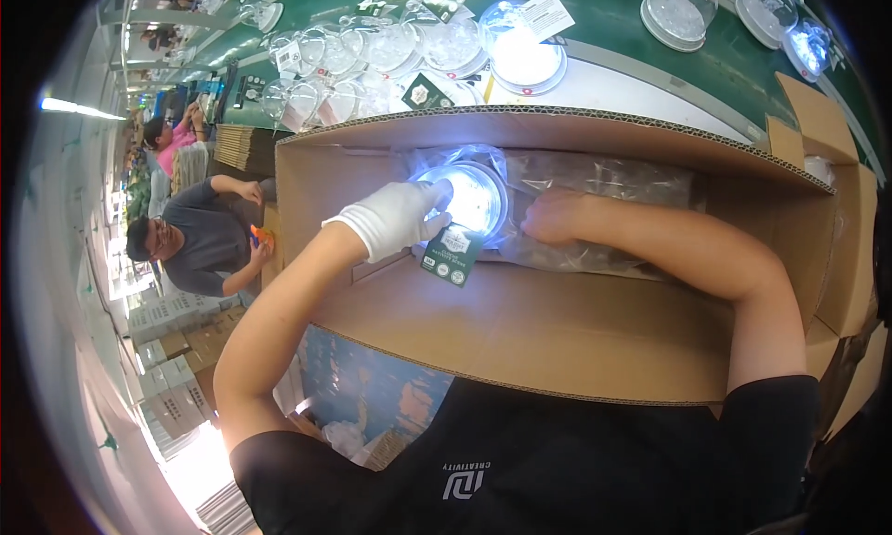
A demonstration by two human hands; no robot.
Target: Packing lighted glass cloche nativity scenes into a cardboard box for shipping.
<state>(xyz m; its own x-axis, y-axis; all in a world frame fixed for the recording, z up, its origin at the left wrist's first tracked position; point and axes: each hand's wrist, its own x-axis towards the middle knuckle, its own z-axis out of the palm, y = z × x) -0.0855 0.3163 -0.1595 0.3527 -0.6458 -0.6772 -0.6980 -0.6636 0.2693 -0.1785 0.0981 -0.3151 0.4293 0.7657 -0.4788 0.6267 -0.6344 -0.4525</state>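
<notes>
Inside a long open cardboard box [502, 317], my left hand [390, 221], in a white glove, grips a brightly lit clear domed ornament [478, 200] by its near left side. A dark green hang tag [448, 261] dangles from the ornament below my fingers. Clear plastic bags [604, 184] line the box's far side, and some of the film lies around the ornament. My right hand [555, 214], bare, has its fingers curled into the plastic just right of the ornament. Its fingertips are partly hidden; they look closed on the film.
Beyond the box, a green work surface [613, 14] carries several clear domes [386, 47], one lit dome [525, 61] and more domes at the right. A person in a dark shirt [209, 228] works at the left. Folded cartons [243, 146] stack nearby; open box flaps [818, 117] rise at right.
</notes>
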